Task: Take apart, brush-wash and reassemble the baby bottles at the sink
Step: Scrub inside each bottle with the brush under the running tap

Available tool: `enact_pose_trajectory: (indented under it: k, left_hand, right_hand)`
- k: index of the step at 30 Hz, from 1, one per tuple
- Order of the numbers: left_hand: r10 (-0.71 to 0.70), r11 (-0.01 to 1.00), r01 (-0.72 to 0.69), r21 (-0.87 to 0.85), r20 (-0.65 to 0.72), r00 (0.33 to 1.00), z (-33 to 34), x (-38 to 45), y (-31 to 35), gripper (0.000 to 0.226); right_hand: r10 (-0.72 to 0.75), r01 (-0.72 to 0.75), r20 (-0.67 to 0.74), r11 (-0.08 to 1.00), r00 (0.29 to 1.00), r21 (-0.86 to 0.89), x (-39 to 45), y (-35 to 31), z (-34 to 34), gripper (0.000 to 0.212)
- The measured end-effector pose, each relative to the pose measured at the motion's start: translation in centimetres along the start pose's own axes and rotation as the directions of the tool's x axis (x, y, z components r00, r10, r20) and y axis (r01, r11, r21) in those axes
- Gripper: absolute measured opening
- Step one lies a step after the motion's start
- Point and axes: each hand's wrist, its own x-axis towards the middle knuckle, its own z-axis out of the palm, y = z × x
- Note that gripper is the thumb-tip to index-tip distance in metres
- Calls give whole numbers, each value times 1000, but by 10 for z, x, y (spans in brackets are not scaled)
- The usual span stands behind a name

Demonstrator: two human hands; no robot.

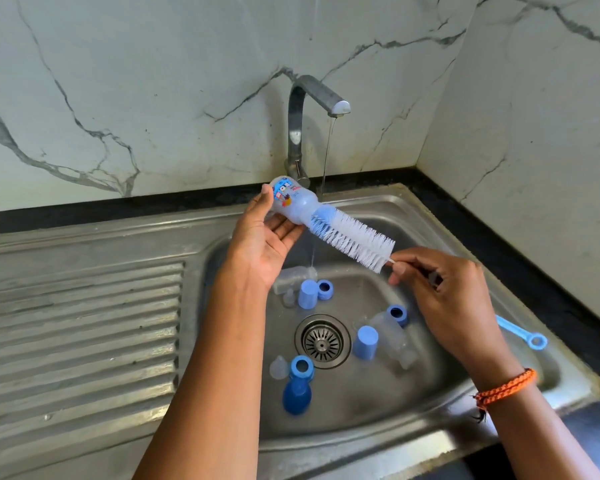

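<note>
I see the steel sink (430,216) filling most of my view, its ribbed drainboard (84,323) to the left and the black bench (534,258) edging it at the back and right; the tap (302,109) stands behind the basin, a thin stream of water (326,157) falling from its spout. My left hand (267,233) holds a printed baby bottle (293,200) above the basin – thumb over the base end, fingers cupped beneath, so that grip is grasping the bottle, which lies tilted with its mouth toward the right. My right hand (440,289) pinches the thin stem of the bottle brush (350,239); the blue tip sits at the bottle's mouth, and most of the white bristles are outside it. Down in the basin, around the drain (323,341), lie loose parts – a clear bottle (295,277) at the back, blue caps (365,342), blue screw rings (302,367), a clear teat (278,367); a small blue brush handle (523,334) rests on the sink's right rim; an orange braided band (506,388) circles my right wrist.
</note>
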Motion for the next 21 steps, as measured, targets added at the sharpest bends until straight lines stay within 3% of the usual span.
enact_pose_trajectory:
  k: [2,6,9,12,16,21]
  left_hand:
    - [-21,1000,21,2,25,999,5,-2,-5,54]
    - [-33,999,31,21,100,994,5,-4,-4,59]
    - [-27,999,22,35,149,988,2,-5,3,38]
    - [-18,992,-2,129,154,988,2,-8,5,6]
    - [84,932,-94,351,45,995,5,-6,0,14]
    - [145,932,-107,346,-85,986,8,0,-3,28]
  right_hand:
    - [5,-7,27,997,1000,76,2,3,3,21]
    - [66,-100,101,915,993,390,4,8,7,24]
    - [47,-116,172,901,984,419,5,8,5,22]
    - [3,-27,139,985,990,168,4,9,-1,25]
    - [-25,15,-39,969,999,-245,-1,-1,-4,32]
    - [-115,17,-222,917,968,-399,-9,-22,10,20]
